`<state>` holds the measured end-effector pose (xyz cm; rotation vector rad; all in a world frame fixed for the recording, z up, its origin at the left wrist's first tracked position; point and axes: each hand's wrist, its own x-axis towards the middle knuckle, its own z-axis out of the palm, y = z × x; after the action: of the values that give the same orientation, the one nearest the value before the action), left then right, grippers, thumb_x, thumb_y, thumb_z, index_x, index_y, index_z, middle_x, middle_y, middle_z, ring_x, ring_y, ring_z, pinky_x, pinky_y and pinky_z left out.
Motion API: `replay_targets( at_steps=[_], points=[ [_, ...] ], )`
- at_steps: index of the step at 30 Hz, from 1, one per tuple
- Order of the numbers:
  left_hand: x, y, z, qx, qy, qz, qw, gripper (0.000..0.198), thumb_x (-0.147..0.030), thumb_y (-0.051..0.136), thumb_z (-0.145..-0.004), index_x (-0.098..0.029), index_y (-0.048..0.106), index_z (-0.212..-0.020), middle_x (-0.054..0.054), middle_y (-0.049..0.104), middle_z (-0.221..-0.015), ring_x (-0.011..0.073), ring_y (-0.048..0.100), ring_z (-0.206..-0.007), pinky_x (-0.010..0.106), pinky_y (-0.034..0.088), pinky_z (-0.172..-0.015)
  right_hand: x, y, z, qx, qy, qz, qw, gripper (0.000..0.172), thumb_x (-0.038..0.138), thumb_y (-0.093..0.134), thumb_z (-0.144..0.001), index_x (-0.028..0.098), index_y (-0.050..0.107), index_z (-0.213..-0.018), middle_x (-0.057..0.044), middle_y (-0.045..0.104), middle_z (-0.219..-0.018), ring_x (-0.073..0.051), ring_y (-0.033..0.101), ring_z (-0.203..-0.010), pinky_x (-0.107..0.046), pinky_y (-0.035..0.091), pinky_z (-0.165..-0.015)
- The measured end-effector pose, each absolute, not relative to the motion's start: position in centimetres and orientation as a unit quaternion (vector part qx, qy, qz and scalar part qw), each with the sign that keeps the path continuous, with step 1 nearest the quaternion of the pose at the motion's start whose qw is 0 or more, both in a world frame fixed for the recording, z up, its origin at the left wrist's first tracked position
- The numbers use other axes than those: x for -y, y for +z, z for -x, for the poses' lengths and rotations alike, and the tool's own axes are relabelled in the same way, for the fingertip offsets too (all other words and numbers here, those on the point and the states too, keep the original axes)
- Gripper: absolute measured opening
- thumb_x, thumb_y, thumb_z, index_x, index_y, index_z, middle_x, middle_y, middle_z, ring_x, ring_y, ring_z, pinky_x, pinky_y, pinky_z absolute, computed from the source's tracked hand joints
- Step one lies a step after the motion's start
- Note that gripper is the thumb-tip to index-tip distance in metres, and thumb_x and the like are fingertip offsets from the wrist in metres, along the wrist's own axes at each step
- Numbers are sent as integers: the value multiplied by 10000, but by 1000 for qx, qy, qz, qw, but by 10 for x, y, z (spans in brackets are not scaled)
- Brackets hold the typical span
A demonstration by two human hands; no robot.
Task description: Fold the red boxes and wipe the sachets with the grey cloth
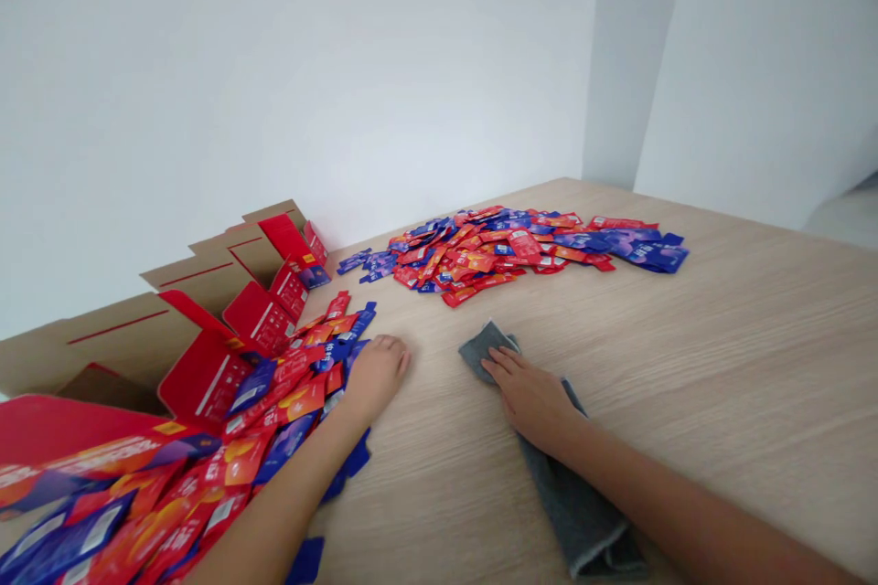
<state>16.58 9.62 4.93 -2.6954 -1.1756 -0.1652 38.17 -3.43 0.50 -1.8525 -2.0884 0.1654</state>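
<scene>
My right hand lies palm down on a folded grey cloth, its fingers stretched out over the cloth's far end. The cloth runs back beneath my wrist toward the near edge of the view. At the right border of a heap of red and blue packets, my left hand rests with its fingers curled inward. The palm side is hidden, so anything inside it cannot be seen. Part of the heap passes behind my left forearm.
Open red cardboard boxes with brown insides line the left side along the white wall. A second pile of red and blue packets lies farther back on the wood-grain table.
</scene>
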Motion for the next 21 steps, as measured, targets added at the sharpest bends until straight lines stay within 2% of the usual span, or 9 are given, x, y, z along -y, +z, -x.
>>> replay_targets(
  at_steps=[5,11,15,18,21],
  points=[
    [-136,34,-260,422,-72,903,30,349,-240,432,-874,-104,517,-1184,146,564,-1227,219,507,-1143,320,386,-961,34,5,-382,729,72,657,178,506,59,390,-788,66,507,-1280,-150,456,-1363,-255,378,-1274,-391,351,-1028],
    [-153,14,-299,424,-73,903,15,404,-142,376,-872,-37,446,-1257,209,472,-1320,240,423,-1244,365,345,-1019,33,1,-391,698,95,672,227,506,57,351,-812,81,481,-1300,-116,472,-1358,-209,390,-1267,-355,323,-1054],
    [-114,11,-271,383,-69,921,3,406,-153,407,-869,-100,455,-1269,141,475,-1336,201,431,-1238,328,331,-1049,31,1,-395,660,96,688,286,473,101,293,-866,43,452,-1308,-150,503,-1319,-205,450,-1217,-353,341,-1044],
    [-65,5,-236,327,-104,939,-24,379,-171,416,-873,-145,478,-1246,126,497,-1301,211,458,-1205,375,384,-1022,37,4,-385,678,67,660,316,495,88,281,-851,50,432,-1321,-154,478,-1342,-206,422,-1240,-383,337,-1047],
    [-19,-4,-202,300,-142,942,-45,347,-149,460,-844,-161,517,-1186,131,526,-1231,235,491,-1157,415,453,-955,47,6,-364,759,57,586,279,536,78,329,-811,91,423,-1339,-123,428,-1391,-210,364,-1284,-405,313,-1055]
  ],
)
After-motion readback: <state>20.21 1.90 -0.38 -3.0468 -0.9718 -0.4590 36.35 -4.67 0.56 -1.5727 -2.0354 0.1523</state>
